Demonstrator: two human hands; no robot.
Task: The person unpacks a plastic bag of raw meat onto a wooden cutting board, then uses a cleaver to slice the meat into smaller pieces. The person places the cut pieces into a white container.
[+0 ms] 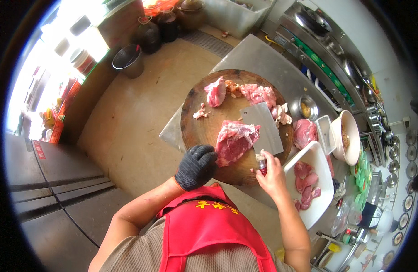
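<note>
A large piece of raw red meat lies on a round wooden chopping block. My left hand, in a dark knitted glove, rests against the meat's left edge with its fingers curled; how firmly it grips is hidden. A cleaver with a broad metal blade lies flat on the block, right of the meat. My bare right hand is at the cleaver's red and metal handle, thumb and forefinger around a small pale scrap. Toward the block's far side are another meat chunk and a heap of pink trimmings.
Right of the block stand a white tray with meat pieces, a meat lump, a metal bowl and a cream bowl. The block sits on a metal table. A black bucket stands on the floor.
</note>
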